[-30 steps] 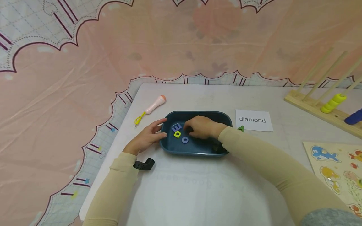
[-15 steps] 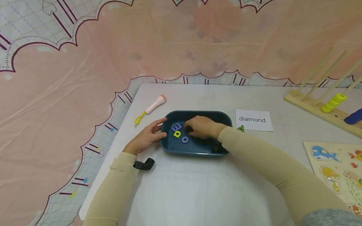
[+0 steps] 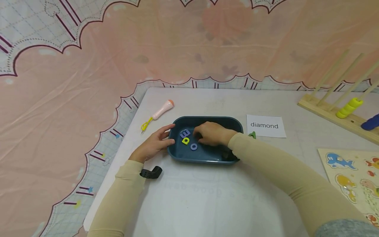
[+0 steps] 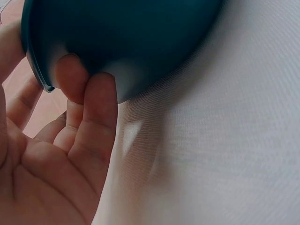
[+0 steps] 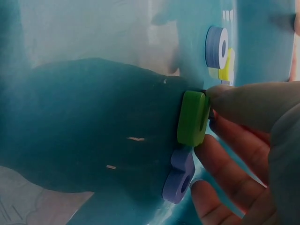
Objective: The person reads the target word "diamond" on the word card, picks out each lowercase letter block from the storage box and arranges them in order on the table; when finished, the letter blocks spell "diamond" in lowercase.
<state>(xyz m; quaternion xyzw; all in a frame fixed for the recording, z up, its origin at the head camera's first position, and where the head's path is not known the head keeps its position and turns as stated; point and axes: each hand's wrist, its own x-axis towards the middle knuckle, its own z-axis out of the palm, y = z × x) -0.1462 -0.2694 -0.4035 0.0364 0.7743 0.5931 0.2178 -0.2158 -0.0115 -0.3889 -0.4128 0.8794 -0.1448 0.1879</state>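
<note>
My left hand [image 3: 152, 143] grips the left end of a dark teal tray [image 3: 204, 162], thumb and fingers at its rim; the left wrist view shows fingertips against the tray wall [image 4: 154, 37]. Inside the tray, my right hand [image 3: 214, 133] reaches down with bent fingers. Up close in the right wrist view, its thumb and fingers [image 5: 229, 164] pinch a green toy letter [image 5: 191, 118]. A purple letter [image 5: 178, 180] lies beside the green one. Left of this hand are a purple letter [image 3: 185, 133], a yellow letter [image 3: 185, 141] and a purple letter o [image 3: 193, 146].
A card reading "diamond" [image 3: 266, 126] lies right of the tray, with a green letter [image 3: 252, 134] partly behind the right sleeve. A pink-handled tool with a yellow end [image 3: 160, 112] lies behind left. At right are a wooden peg rack [image 3: 322, 107] and an animal puzzle board [image 3: 331, 174].
</note>
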